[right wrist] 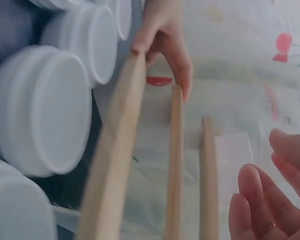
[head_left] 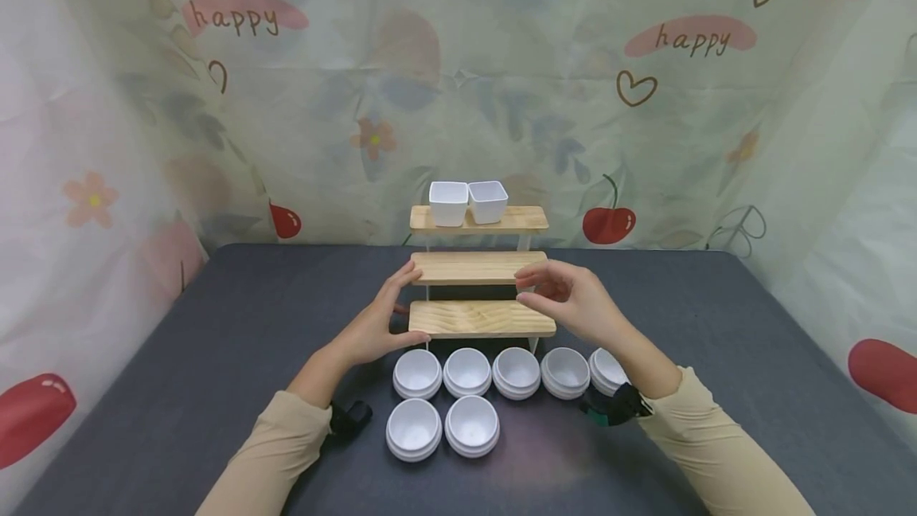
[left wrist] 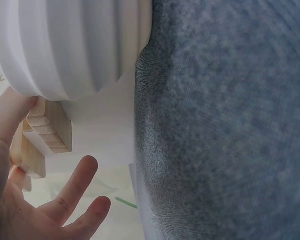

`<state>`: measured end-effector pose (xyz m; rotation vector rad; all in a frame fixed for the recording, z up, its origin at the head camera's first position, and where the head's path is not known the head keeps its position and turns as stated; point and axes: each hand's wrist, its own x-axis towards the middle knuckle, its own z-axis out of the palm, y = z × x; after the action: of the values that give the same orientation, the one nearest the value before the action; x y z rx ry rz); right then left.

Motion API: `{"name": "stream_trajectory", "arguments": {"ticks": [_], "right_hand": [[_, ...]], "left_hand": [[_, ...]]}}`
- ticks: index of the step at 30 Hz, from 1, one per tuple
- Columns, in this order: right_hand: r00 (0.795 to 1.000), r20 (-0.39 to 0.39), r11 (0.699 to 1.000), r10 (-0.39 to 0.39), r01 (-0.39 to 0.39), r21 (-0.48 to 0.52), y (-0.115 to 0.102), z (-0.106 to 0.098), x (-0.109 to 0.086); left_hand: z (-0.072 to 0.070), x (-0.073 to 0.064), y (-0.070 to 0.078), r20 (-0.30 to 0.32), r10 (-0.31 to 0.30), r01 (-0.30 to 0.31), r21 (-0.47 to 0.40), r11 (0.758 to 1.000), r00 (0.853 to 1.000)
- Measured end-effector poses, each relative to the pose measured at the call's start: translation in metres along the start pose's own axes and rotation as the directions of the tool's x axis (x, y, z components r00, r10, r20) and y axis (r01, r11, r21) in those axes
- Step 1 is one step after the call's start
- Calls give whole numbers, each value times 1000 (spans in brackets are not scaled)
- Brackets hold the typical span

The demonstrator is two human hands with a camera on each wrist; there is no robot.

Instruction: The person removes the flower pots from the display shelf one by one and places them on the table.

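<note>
A three-tier wooden display stand faces me, its pale boards stepped up toward the back. My left hand touches its left end, thumb at the lowest board and a finger at the middle board; in the left wrist view two other fingers stretch out free. Near the right end of the middle and lowest boards hovers my right hand, fingers loosely bent with nothing between them. Two white square cups stand side by side on the top board, toward its left and middle.
Stacked white round bowls form a row in front of the stand, the rightmost partly behind my right wrist. Two more stacks sit nearer at the left. A dark grey cloth covers the table; a printed curtain hangs behind.
</note>
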<state>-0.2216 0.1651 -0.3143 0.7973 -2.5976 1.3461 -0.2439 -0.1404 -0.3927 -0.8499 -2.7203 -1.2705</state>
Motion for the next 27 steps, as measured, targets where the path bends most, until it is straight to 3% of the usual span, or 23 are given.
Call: {"name": "stream_trajectory", "arguments": {"ticks": [8,16,21,27], "right_hand": [[989,-133,997,69,-70,-9,1,-9,32],[958,-265,993,107,-119,-29,4,-8,60],[946,-299,991,129,-137,-8,3,-5,74],[944,-300,990,138,-141,14,1,0,87]], "left_hand": [[0,-1,-1,3,-14,14,-2,1000,1000],[0,0,-2,0,6,-6,-10,1000,1000],[0,0,-1,-4,10,-10,-7,1000,1000],[0,0,1,-10,23,-23,-8,1000,1000]]}}
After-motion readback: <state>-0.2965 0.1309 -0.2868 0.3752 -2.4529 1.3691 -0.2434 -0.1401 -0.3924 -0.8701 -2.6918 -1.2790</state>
